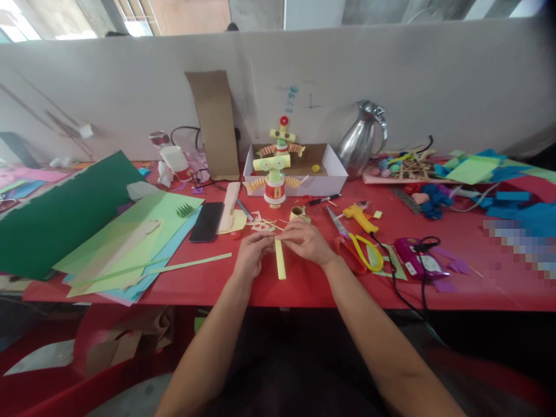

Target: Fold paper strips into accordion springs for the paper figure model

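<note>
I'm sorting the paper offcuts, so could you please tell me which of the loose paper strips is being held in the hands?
The short pale yellow paper strip, pinched between both hands; the long light green paper strip lies untouched further left.

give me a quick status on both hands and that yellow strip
Left hand and right hand both pinch the yellow paper strip above the red table. Scissors right of them, phone left; neither touching.

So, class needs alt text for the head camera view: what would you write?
Two bare hands, left hand and right hand, hold a yellow paper strip over a red table. Behind stands a paper robot figure; scissors, a glue gun and coloured paper sheets lie around.
</note>
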Tool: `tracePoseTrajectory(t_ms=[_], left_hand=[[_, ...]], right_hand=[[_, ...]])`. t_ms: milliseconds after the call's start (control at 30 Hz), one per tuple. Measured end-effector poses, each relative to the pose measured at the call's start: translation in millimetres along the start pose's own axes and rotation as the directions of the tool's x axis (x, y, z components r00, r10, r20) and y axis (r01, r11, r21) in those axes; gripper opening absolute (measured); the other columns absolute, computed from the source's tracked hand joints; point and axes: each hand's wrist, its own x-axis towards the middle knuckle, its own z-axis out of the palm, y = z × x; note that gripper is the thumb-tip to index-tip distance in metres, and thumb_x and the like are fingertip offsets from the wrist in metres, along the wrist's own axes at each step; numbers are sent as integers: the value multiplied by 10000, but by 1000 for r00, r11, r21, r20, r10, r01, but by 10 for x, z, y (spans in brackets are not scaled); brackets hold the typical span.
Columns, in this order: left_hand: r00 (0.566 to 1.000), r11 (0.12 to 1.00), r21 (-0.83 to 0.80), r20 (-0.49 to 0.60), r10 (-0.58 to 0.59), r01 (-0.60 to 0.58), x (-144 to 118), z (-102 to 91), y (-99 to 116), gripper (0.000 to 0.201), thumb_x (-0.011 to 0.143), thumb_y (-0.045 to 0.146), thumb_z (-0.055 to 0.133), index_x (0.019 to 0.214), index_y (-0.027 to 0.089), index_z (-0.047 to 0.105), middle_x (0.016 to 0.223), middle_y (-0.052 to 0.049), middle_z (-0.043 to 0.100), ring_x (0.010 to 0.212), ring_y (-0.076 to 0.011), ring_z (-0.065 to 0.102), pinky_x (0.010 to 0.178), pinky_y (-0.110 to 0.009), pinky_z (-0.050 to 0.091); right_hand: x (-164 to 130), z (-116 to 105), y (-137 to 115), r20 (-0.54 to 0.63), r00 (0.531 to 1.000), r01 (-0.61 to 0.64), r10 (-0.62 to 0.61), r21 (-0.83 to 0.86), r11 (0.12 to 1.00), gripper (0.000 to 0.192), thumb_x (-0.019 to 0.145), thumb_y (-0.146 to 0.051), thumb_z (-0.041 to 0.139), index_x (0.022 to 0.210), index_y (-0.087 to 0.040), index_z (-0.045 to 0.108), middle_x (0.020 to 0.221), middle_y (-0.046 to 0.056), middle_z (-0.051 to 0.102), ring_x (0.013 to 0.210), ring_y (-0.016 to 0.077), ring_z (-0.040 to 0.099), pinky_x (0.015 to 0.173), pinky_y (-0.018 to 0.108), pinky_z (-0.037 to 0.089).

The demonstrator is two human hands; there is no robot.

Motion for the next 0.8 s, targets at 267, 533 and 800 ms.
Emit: tracePoseTrajectory(t_ms=[267, 533, 800], left_hand=[[999, 999, 4, 29, 39, -39, -29, 23, 7, 280, 555, 221, 878, 784, 138, 741, 745, -18, 698, 661, -90, 614, 646, -205, 492], [996, 990, -124, -59, 60, -67, -5, 30, 16, 304, 518, 204, 890, 777, 139, 745, 801, -39, 729, 757, -134, 672, 745, -251, 537], [995, 988, -123, -27, 96, -99, -5, 24, 1, 282, 554, 207, 862, 807, 140, 758, 842, -63, 743, 795, -166, 688, 789, -292, 541]], right_hand=[[-4, -3, -57, -5, 1000, 9, -11, -211, 977, 242, 886, -166, 598, 1037, -289, 742, 935, 51, 631, 929, 210, 541, 872, 408, 470], [-17, 95, -126, -75, 993, 49, -86, -403, 914, 337, 881, -131, 599, 1135, -326, 705, 976, 42, 657, 1011, 233, 512, 926, 423, 425], [-10, 134, -120, -95, 994, 24, -61, -352, 936, 273, 907, -179, 595, 1125, -295, 711, 932, 41, 691, 954, 226, 540, 890, 420, 438]])
